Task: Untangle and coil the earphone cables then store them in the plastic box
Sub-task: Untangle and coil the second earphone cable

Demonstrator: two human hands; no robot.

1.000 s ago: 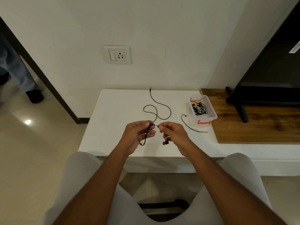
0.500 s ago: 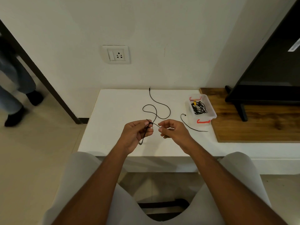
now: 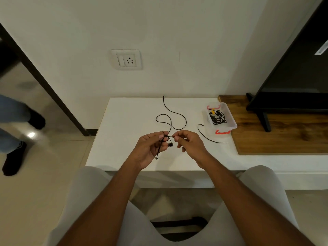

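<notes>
White surface: left hand and right hand each pinch the black earphone cable at centre; uncoiled slack trails toward 12 o'clock. Plastic box (2 o'clock) already holds stored cables.

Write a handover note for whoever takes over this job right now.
Left hand grips the black earphone cable at a tangle; right hand pinches a strand beside it. The rest trails in loops across the white table. Another loose strand lies by the plastic box, which is open and already holds a cable bundle. Left: finish untangling, coil, box both.
</notes>
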